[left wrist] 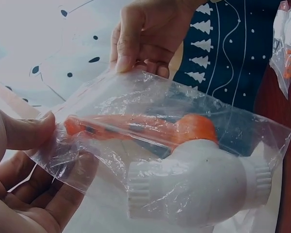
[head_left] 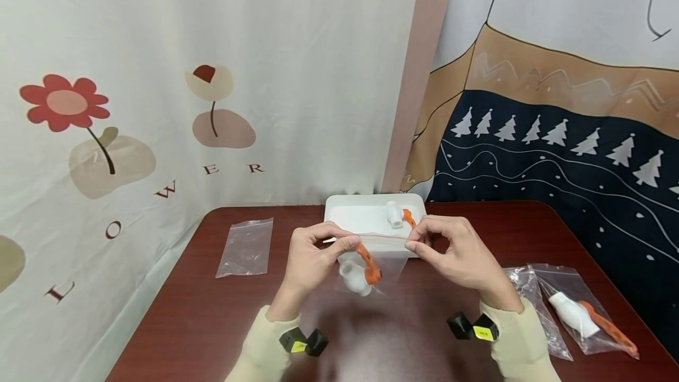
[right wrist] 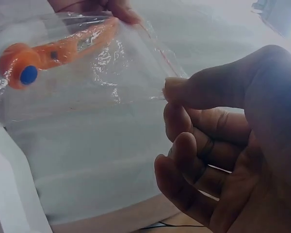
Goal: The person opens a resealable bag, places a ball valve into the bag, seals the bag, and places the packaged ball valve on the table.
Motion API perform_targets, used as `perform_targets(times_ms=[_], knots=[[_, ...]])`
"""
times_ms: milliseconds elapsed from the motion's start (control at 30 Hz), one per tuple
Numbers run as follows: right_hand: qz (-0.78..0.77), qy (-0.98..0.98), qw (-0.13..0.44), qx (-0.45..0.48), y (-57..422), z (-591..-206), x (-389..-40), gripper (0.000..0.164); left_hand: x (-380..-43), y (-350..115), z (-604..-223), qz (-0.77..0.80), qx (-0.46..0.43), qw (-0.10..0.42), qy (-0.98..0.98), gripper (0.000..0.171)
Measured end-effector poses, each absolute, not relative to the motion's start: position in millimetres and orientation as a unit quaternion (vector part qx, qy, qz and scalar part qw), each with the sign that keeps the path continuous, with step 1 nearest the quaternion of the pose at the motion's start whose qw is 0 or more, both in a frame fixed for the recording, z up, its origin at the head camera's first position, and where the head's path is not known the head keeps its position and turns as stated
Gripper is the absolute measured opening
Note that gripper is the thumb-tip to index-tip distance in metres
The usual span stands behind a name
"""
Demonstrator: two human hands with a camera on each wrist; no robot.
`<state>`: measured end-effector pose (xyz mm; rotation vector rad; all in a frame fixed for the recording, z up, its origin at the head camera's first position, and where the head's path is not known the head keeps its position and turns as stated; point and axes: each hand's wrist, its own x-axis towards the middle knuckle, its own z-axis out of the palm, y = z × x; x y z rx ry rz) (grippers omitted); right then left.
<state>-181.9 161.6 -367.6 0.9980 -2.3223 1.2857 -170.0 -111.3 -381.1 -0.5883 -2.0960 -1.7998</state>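
Observation:
A clear zip bag point(head_left: 395, 265) hangs between the two hands, its red-lined top edge stretched across. Inside it lies a white plastic ball valve point(left wrist: 199, 187) with an orange lever handle point(left wrist: 136, 127); a blue cap point(right wrist: 29, 74) shows on the handle's hub. My left hand point(head_left: 314, 255) pinches the bag's top edge at the left corner, beside the handle's end. At the opposite corner my right hand point(head_left: 457, 250) pinches the edge between thumb and index finger, the other fingers loosely bent in the right wrist view.
Behind the hands stands a white tray point(head_left: 352, 214) holding another white valve point(head_left: 394, 214) with an orange handle. A flat clear bag point(head_left: 246, 249) lies at left on the brown table point(head_left: 185, 311). Bagged valves point(head_left: 575, 314) lie at right. Printed curtains point(head_left: 318, 75) hang behind.

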Motion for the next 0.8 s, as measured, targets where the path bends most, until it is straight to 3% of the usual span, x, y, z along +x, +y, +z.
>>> perform_targets(times_ms=[233, 467, 800], knots=[[0.441, -0.823, 0.140, 0.329, 161, -367, -180, 0.024, -170, -108, -384, -0.626, -0.197, 0.159, -0.737, 0.007], [0.434, -0.826, 0.125, 0.337, 148, -370, -178, 0.017, -166, -101, -387, -0.609, -0.188, 0.157, -0.755, 0.007], [0.431, -0.810, 0.147, 0.370, 124, -376, -172, 0.019, -165, -91, -392, -0.626, -0.214, 0.138, -0.737, 0.008]])
